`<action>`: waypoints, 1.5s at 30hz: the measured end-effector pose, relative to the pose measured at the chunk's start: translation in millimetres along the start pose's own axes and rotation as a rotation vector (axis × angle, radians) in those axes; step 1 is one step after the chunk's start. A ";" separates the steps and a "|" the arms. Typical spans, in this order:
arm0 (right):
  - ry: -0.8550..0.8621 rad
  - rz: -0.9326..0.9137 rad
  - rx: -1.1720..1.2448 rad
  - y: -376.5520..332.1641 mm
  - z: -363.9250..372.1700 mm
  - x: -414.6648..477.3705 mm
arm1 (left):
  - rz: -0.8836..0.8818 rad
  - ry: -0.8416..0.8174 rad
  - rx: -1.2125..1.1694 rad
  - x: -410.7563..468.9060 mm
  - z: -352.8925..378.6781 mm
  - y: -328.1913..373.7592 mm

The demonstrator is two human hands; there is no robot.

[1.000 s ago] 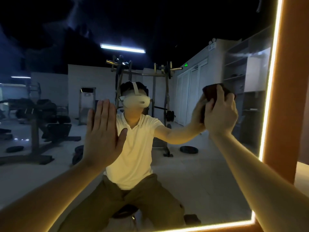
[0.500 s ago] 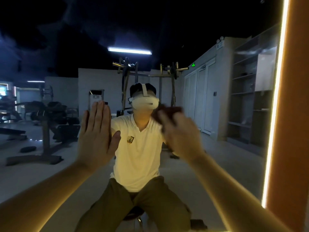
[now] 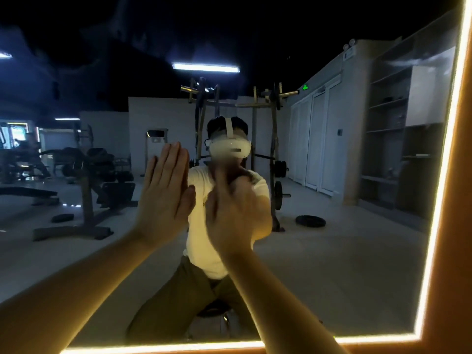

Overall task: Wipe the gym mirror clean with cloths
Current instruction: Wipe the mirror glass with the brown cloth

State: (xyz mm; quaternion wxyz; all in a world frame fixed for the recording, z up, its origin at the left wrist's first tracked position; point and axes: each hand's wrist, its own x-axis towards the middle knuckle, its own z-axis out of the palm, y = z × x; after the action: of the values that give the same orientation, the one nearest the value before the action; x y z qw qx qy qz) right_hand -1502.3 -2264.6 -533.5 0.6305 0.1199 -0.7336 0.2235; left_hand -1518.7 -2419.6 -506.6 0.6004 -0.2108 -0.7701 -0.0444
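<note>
The big gym mirror [image 3: 332, 251] fills the head view and reflects a seated person and gym machines. My left hand [image 3: 166, 192] lies flat against the glass left of centre, fingers straight and together. Just to its right, my right hand [image 3: 232, 213] is motion-blurred at the glass, fingers curled over a dark cloth [image 3: 245, 175]. Only a dark edge of that cloth shows above the knuckles; the rest is hidden behind the hand. The two hands are close but apart.
A glowing LED strip [image 3: 434, 226] runs along the mirror's right and bottom edges. Outside it is an orange frame or wall [image 3: 459, 251]. The room is dim, and everything else in view is a reflection.
My right hand with the cloth has swept left and down across the glass, from near the right edge to the centre beside my left hand. The left hand stays flat in place.
</note>
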 end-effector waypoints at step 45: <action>-0.091 0.200 0.058 72.8 -17.2 -117.9 | -0.095 -0.130 0.142 -71.2 7.8 6.8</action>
State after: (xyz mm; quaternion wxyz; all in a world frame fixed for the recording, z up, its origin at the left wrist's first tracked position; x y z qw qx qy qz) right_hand -1499.8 -2205.5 -659.9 0.5673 0.0743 -0.7631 0.3005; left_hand -1509.6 -2430.2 -577.1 0.5599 -0.1332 -0.8178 -0.0045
